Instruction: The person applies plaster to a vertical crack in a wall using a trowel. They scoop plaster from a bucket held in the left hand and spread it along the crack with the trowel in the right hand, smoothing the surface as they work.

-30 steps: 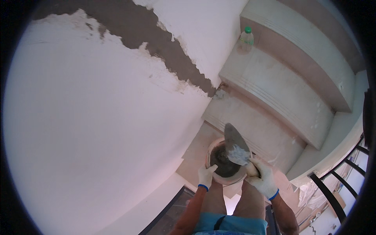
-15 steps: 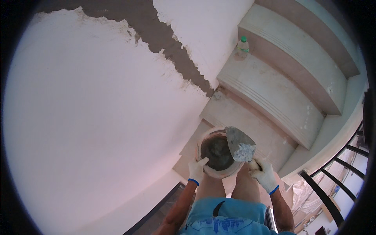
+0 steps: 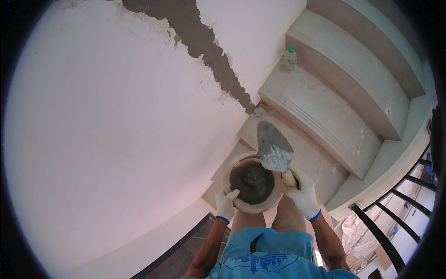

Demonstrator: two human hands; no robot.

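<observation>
My left hand (image 3: 226, 204), in a white glove with a blue cuff, grips the near rim of a round reddish pan (image 3: 241, 201) that holds dark wet mortar (image 3: 252, 181). My right hand (image 3: 303, 194), gloved the same way, holds a pointed trowel (image 3: 273, 145) by its handle. The blade points away from me, above the pan's far right rim, with a lump of grey mortar on its near part. The pan sits over my knees and the blue shorts (image 3: 265, 258).
A white plastered wall (image 3: 116, 130) fills the left, crossed by a strip of bare grey mortar (image 3: 204, 51). Concrete stairs (image 3: 325, 102) rise at the right, with a green-capped plastic bottle (image 3: 290, 58) on one step. A black railing (image 3: 395, 218) runs at lower right.
The trowel has come up out of the pan with mortar on its blade and now points further away. The view has shifted, showing the pan lower and more central.
</observation>
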